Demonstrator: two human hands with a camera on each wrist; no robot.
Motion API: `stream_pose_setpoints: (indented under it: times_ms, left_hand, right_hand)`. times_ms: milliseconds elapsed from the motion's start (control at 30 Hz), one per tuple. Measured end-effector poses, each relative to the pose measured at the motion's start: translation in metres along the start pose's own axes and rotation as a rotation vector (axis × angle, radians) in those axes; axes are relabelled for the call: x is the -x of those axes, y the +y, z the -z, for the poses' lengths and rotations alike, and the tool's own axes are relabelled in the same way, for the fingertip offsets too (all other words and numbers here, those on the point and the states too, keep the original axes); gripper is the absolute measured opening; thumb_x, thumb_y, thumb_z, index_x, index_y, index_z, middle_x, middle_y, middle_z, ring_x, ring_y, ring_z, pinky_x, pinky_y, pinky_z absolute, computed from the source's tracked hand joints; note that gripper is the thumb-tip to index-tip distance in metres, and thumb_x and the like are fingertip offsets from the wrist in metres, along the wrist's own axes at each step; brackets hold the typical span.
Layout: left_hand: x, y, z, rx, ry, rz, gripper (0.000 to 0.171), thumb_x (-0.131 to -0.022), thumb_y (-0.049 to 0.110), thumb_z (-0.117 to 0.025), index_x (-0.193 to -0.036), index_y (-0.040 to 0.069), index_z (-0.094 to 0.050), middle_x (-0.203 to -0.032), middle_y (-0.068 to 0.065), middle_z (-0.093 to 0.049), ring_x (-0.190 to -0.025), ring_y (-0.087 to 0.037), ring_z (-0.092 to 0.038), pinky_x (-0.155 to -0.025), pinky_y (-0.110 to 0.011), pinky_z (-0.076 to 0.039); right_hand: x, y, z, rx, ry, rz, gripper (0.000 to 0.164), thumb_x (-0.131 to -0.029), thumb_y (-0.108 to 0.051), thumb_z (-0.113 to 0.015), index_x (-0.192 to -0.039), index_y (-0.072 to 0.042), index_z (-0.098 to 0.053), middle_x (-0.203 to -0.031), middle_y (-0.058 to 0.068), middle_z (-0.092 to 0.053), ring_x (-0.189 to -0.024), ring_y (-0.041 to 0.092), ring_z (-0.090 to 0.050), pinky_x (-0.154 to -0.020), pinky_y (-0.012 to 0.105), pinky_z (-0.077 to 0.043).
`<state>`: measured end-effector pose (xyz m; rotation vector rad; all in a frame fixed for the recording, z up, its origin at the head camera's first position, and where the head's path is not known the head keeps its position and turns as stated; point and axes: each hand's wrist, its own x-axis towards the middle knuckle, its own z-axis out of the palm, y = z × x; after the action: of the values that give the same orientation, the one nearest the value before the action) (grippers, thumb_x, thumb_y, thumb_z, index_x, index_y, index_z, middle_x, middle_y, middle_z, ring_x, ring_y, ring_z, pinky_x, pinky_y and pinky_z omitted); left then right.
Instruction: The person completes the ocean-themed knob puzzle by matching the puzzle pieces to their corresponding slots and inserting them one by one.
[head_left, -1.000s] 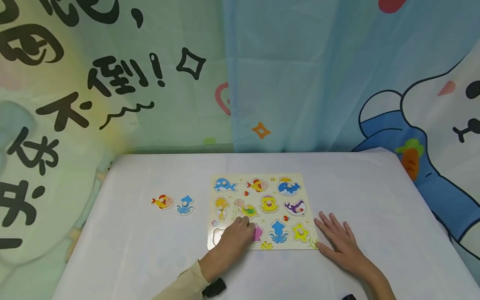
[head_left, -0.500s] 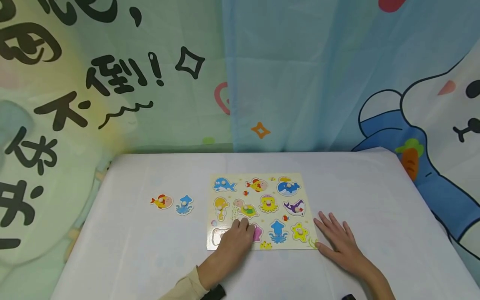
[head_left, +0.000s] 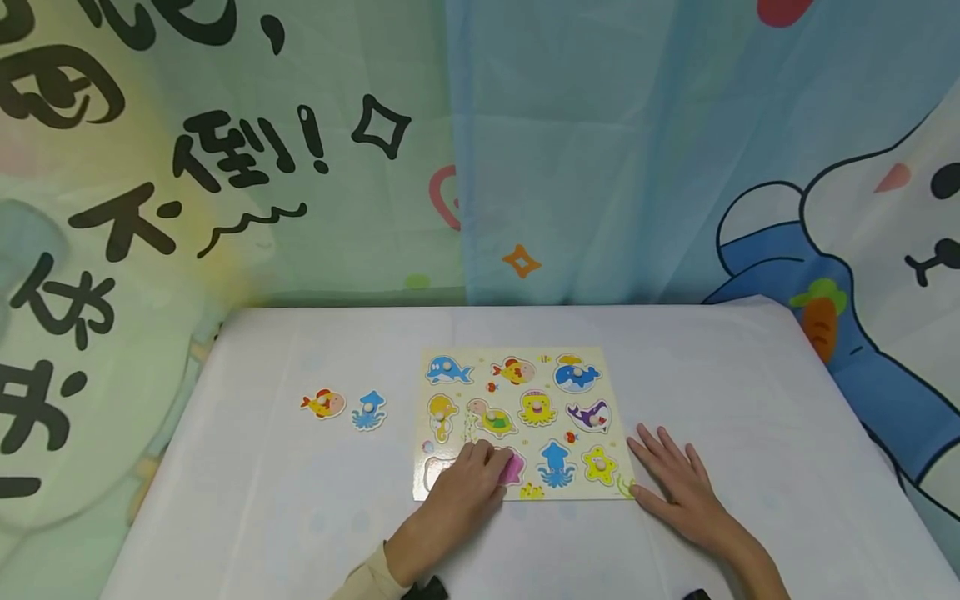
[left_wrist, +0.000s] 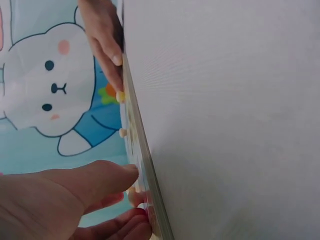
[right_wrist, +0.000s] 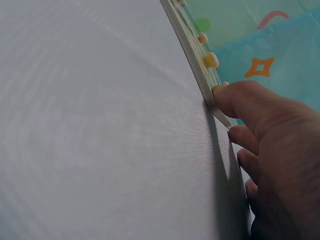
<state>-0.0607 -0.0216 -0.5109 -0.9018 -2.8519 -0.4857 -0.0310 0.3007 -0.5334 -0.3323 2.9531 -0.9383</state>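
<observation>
A yellow knobbed puzzle board (head_left: 472, 492) with sea-animal pieces lies on the white table. My left hand (head_left: 461, 493) is over its lower left part, fingertips at the pink piece (head_left: 513, 469), partly covering it. In the left wrist view, the thumb (left_wrist: 112, 179) stands apart from the fingers (left_wrist: 125, 226), which touch the board's face. Beside the board's lower right corner, my right hand (head_left: 686, 487) lies spread on the cloth. Its thumb (right_wrist: 240, 100) rests on the board's edge. An unfilled outline (head_left: 435, 473) shows left of my left hand.
Left of the board lie two loose pieces, a red-and-yellow fish (head_left: 326, 404) and a blue squid (head_left: 369, 411). White cloth covers the table (head_left: 247, 467). A printed curtain (head_left: 570, 167) hangs behind it.
My left hand has shifted slightly down, and its fingers have spread a little at the pink piece. The right hand keeps its place at the board's corner.
</observation>
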Motion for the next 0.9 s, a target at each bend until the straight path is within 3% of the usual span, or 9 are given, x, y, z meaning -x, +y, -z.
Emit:
stream_pose_setpoints:
  times_ms: [167,433,567,800,900]
  left_hand:
    - [0.001,-0.004,0.006,0.101,-0.001,0.003,0.032,-0.088,0.02,-0.07,-0.118,0.013,-0.064,-0.097,0.001,-0.061,-0.085,-0.012,-0.052,-0.068,-0.018,-0.048]
    - [0.005,-0.029,0.028,0.23,-0.041,0.106,0.033,-0.091,0.019,-0.066,-0.122,0.011,-0.062,-0.106,-0.001,-0.065,-0.097,-0.013,-0.058,-0.085,-0.029,-0.052]
    - [0.009,-0.057,0.043,0.24,0.0,0.208,0.033,-0.089,0.016,-0.068,-0.121,0.009,-0.063,-0.106,-0.003,-0.066,-0.097,-0.015,-0.059,-0.084,-0.033,-0.053]
    - [0.021,-0.126,0.071,0.205,0.199,0.344,0.031,-0.085,0.007,-0.071,-0.115,0.001,-0.066,-0.099,-0.012,-0.068,-0.09,-0.026,-0.065,-0.075,-0.04,-0.054]
    - [0.029,-0.151,0.082,0.185,0.212,0.434,0.031,-0.087,0.007,-0.068,-0.115,-0.003,-0.065,-0.101,-0.019,-0.066,-0.092,-0.033,-0.064,-0.077,-0.046,-0.052]
  right_hand:
    - [0.0,0.001,-0.001,0.005,-0.004,-0.005,0.062,-0.091,-0.03,-0.062,-0.145,-0.008,-0.043,-0.155,0.023,-0.031,-0.153,0.027,-0.003,-0.117,0.06,0.008]
    - [0.0,0.0,0.0,0.009,-0.011,-0.007,0.062,-0.091,-0.03,-0.062,-0.145,-0.009,-0.042,-0.155,0.022,-0.032,-0.154,0.024,-0.002,-0.117,0.06,0.009]
    - [0.0,-0.001,0.0,0.011,-0.015,-0.017,0.062,-0.091,-0.03,-0.062,-0.146,-0.009,-0.042,-0.156,0.021,-0.031,-0.153,0.025,-0.002,-0.118,0.058,0.009]
    - [0.0,-0.001,0.0,0.005,-0.009,-0.018,0.063,-0.09,-0.031,-0.063,-0.146,-0.01,-0.043,-0.155,0.022,-0.032,-0.154,0.023,-0.003,-0.119,0.055,0.011]
    - [0.0,0.0,0.0,0.009,-0.008,-0.019,0.063,-0.09,-0.031,-0.063,-0.146,-0.01,-0.043,-0.155,0.021,-0.032,-0.154,0.024,-0.002,-0.119,0.055,0.011]
